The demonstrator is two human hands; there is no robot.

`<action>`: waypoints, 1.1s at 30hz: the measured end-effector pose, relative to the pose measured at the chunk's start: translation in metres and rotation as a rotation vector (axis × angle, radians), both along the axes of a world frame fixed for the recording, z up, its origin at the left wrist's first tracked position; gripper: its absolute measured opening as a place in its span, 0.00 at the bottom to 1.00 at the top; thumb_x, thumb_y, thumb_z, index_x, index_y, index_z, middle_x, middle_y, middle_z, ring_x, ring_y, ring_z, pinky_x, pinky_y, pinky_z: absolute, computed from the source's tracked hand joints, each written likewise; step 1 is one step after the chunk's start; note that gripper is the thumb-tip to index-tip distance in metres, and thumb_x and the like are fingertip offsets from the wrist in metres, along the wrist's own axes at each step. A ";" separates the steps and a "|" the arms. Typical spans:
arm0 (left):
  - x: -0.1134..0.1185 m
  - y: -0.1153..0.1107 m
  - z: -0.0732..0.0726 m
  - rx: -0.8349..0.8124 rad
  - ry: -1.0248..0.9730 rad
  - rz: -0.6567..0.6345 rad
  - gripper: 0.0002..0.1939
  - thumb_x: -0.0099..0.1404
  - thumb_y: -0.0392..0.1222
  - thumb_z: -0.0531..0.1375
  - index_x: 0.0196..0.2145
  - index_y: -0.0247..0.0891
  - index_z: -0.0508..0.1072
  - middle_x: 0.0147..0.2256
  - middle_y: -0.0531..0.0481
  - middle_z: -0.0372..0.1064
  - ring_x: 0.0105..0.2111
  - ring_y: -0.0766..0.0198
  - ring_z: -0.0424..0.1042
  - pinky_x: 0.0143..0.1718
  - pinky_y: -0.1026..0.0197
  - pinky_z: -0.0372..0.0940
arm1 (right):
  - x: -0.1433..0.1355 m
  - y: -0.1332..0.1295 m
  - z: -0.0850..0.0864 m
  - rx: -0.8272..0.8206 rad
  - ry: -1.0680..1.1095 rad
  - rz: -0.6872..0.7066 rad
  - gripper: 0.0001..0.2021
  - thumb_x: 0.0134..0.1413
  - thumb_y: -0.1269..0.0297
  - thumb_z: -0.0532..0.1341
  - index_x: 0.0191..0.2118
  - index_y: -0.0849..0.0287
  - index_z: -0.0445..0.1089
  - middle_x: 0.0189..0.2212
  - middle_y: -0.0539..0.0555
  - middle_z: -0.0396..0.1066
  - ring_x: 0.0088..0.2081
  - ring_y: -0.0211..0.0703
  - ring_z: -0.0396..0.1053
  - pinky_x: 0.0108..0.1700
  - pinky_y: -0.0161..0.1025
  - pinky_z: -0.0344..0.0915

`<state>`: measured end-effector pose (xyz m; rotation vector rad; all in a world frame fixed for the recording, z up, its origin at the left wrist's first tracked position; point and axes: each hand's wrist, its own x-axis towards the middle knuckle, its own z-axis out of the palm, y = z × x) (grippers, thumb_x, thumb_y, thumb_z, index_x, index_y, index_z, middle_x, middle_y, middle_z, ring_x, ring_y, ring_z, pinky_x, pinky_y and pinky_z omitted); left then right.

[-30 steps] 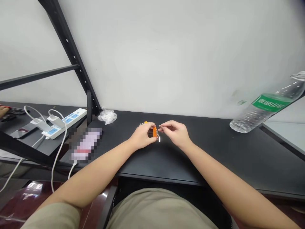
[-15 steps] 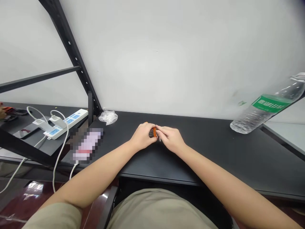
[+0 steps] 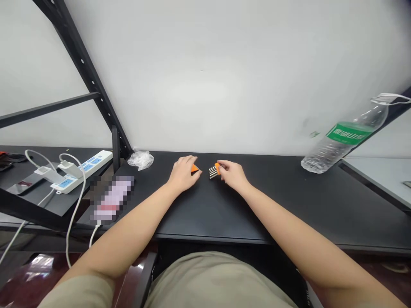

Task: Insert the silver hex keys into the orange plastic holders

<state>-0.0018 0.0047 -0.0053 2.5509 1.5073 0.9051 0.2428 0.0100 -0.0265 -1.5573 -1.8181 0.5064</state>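
The worktop (image 3: 205, 214) was plain black, and the wall (image 3: 199, 107) behind it pale grey-white. Orange showed on the piece (image 3: 194, 168) at the left hand (image 3: 183, 173) and on the holder (image 3: 218, 168) at the right hand (image 3: 233, 174), whose row of bits (image 3: 212, 172) made silvery stripes with dark gaps. The bottle (image 3: 327, 149) was clear, with a green label (image 3: 349, 133) lettered in white. The power strip (image 3: 93, 167) was white with blue socket panels; its cable (image 3: 84, 188) was white too. Pinkish-lilac squares, crossed by a red band, covered the phone (image 3: 114, 199). The shirt (image 3: 212, 280) was plain khaki.
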 end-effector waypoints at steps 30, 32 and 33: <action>0.025 -0.027 0.010 -0.145 -0.147 -0.253 0.17 0.63 0.48 0.67 0.49 0.43 0.75 0.40 0.49 0.71 0.39 0.60 0.72 0.42 0.58 0.67 | -0.049 -0.024 0.001 -0.238 0.932 0.248 0.18 0.56 0.44 0.66 0.41 0.52 0.68 0.28 0.48 0.69 0.23 0.36 0.64 0.21 0.33 0.56; 0.024 -0.028 0.011 -0.135 -0.141 -0.257 0.17 0.63 0.48 0.67 0.49 0.44 0.76 0.41 0.49 0.71 0.39 0.60 0.72 0.41 0.58 0.67 | -0.050 -0.025 0.003 -0.267 0.959 0.226 0.19 0.55 0.43 0.67 0.40 0.52 0.67 0.25 0.46 0.66 0.20 0.34 0.59 0.18 0.32 0.49; 0.023 -0.028 0.012 -0.128 -0.138 -0.256 0.17 0.63 0.48 0.67 0.49 0.44 0.76 0.41 0.49 0.72 0.39 0.60 0.72 0.41 0.58 0.67 | -0.050 -0.025 0.004 -0.275 0.972 0.218 0.20 0.54 0.43 0.68 0.40 0.52 0.67 0.24 0.46 0.65 0.19 0.34 0.58 0.18 0.32 0.48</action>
